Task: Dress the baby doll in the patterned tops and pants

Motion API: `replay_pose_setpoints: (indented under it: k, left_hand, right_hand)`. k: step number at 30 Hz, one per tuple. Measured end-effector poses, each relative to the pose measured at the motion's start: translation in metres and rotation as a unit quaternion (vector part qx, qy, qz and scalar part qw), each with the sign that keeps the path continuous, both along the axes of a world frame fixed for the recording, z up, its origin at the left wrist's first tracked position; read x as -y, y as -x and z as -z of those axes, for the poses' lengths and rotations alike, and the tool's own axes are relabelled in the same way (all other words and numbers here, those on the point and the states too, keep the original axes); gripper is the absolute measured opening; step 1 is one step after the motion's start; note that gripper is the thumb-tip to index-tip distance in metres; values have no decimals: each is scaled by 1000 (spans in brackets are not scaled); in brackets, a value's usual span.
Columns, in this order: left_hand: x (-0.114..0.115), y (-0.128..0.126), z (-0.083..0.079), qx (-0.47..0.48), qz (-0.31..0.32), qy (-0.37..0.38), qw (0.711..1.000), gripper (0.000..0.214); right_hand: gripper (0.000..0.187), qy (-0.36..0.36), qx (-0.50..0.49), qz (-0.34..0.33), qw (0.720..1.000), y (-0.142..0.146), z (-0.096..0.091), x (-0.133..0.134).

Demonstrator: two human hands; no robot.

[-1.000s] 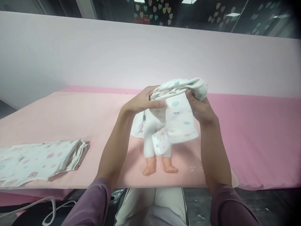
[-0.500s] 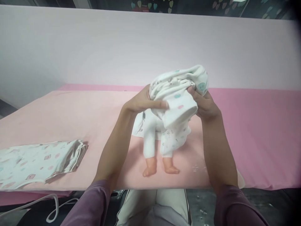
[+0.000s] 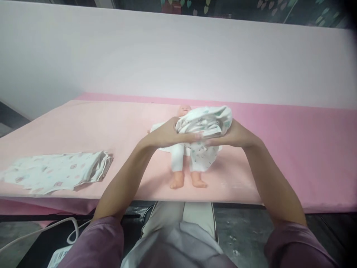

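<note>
A bunched white baby garment (image 3: 205, 119) with small coloured prints is gathered between my two hands, above a baby doll (image 3: 176, 180). My left hand (image 3: 174, 134) grips its left side, thumb laid across the front. On the other side my right hand (image 3: 231, 136) is closed on the cloth, its thumb pointing inward and slightly blurred. The doll lies on its back in white clothes, bare feet toward me, with part of its head showing behind the cloth. A printed white cloth part (image 3: 205, 156) covers one of its legs; whether it joins the held garment I cannot tell.
Folded printed baby clothes (image 3: 64, 171) lie on the left of the pink padded table (image 3: 292, 160). A white wall panel (image 3: 178, 56) rises behind. Below the front edge at left, a white cable (image 3: 41, 230) loops near a black surface.
Both hands have come down with the garment, which is bunched more tightly. My right thumb has swung to the front. Part of the doll's head has come into view.
</note>
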State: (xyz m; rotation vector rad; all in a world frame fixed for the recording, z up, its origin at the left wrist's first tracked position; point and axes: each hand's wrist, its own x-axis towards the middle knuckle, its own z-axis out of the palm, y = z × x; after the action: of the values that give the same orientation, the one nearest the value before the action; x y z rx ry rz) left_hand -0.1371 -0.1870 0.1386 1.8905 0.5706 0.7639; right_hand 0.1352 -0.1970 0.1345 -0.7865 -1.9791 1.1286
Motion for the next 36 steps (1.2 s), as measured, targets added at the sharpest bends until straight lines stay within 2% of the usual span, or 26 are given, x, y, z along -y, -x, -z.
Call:
replay_pose_setpoints:
  k: [2,4,6,10,13,15,20,22,24,26,30,33,36]
  left_hand:
    - [26,9,22,6,-19,33,999,62]
    - [57,15,48,21,-82,81,993,59]
    - [88,20,75,37,-159,134,977,56]
    - [131,29,118,43,-241,194,950,56]
    - [144,36,139,10,-255,194,947,56]
    - [148,40,149,-30,-260,179,949,54]
    - [152,38,162,-219,-316,70,920,38]
    - [151,34,164,-269,-304,24,914,36]
    - [147,32,168,-273,-285,15,918,40]
    - [140,34,172,-221,-281,29,933,44]
    - [118,45,177,-74,-281,11,957,45]
    - [98,56,171,-79,-257,-41,962,42]
    - [80,68,159,-137,-230,-61,961,37]
  right_hand:
    - [40,-8,42,63,997,8,11,23]
    - [17,-31,84,117,989,19,28,44]
    - [7,-62,135,147,978,32,47,63]
    - [11,-79,203,168,961,56,80,87]
    - [17,-32,240,178,954,68,98,93]
    - [25,-13,286,191,939,74,107,95]
    - [29,-67,425,195,881,94,118,100]
    - [32,-94,469,169,862,102,120,102]
    - [34,-100,497,142,850,107,121,104]
    - [30,-93,484,134,860,105,122,103]
    - [22,-90,324,118,934,86,122,90]
    - [15,-116,246,62,960,68,119,69]
    - [24,-139,219,42,965,52,115,40]
